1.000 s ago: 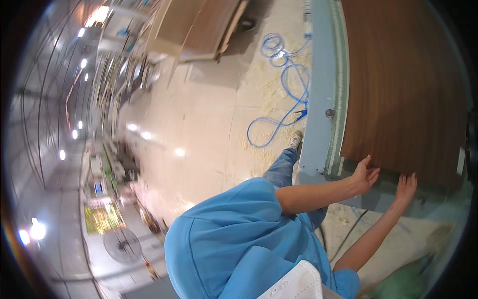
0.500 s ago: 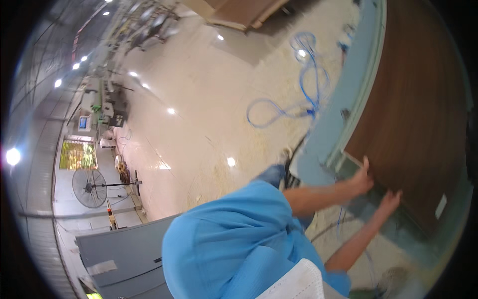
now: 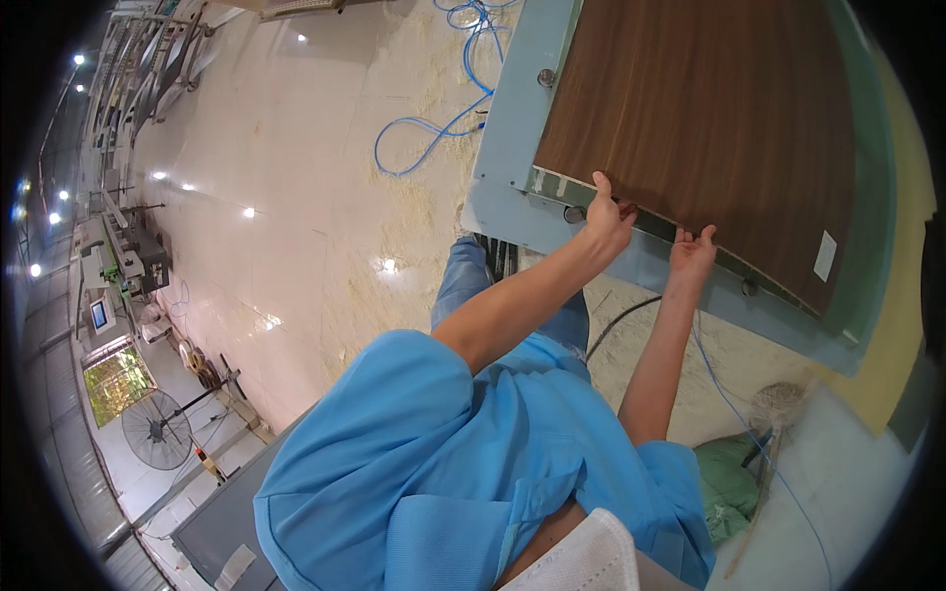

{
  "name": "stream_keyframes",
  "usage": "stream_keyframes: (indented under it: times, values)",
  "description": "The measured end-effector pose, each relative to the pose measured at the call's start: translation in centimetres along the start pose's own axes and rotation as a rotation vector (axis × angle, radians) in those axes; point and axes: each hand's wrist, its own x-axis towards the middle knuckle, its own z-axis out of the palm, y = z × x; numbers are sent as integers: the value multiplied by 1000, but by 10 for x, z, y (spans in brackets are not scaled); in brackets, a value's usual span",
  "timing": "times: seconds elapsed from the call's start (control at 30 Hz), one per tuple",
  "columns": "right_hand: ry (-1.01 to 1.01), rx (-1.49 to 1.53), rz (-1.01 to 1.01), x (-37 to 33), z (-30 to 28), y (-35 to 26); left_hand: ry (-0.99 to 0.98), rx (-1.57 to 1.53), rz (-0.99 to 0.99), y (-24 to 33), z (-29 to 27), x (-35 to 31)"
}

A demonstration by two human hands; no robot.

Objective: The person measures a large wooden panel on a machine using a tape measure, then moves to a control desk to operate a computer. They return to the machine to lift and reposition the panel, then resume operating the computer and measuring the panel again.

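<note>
A dark brown wood-grain panel [image 3: 690, 118] lies across a light blue machine table [image 3: 512, 128], with a small white label [image 3: 825, 256] near its right corner. At the panel's near edge, my left hand [image 3: 609, 219] grips with the thumb on top and the other fingers curled under. Farther right along that same edge is my right hand [image 3: 693, 254], palm turned up, its fingertips hooked on the rim and partly hidden beneath it. The panel's near edge stands slightly above the table, and round dark fittings [image 3: 574, 214] show below it.
Blue hose [image 3: 424, 123] lies looped on the dusty floor left of the table. A black cable [image 3: 621, 320] runs beneath the table. To the right are a broom [image 3: 774, 414] and a green sack [image 3: 724, 483]. A standing fan [image 3: 158, 430] and grey board [image 3: 232, 512] are at left.
My view has turned, so the table and panel appear farther left and show more fully. Both hands stay at the panel's near edge.
</note>
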Motion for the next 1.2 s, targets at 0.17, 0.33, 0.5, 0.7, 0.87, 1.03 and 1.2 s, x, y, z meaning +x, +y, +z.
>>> stream_keyframes:
  times: [0.17,0.33,0.5,0.7,0.87,1.03,1.2]
  values:
    - [-4,-15,-43,-1,-26,3,-12,-31,28,-13,-19,1]
    - [-229,-10,16,-8,-27,0,13,-14,94,-15,-19,-8]
    - [-128,17,25,-13,-22,-3,18,14,70,-12,-15,-9]
    - [-160,-66,168,-23,-29,-23,107,92,163,-18,-17,1]
    - [-236,-364,303,-71,-94,-75,155,90,209,-19,-27,19]
    - [-137,-786,293,-139,-218,-125,-436,63,273,-8,-88,-2]
    - [-38,-946,429,-186,-324,-159,-139,365,90,-19,-192,-68]
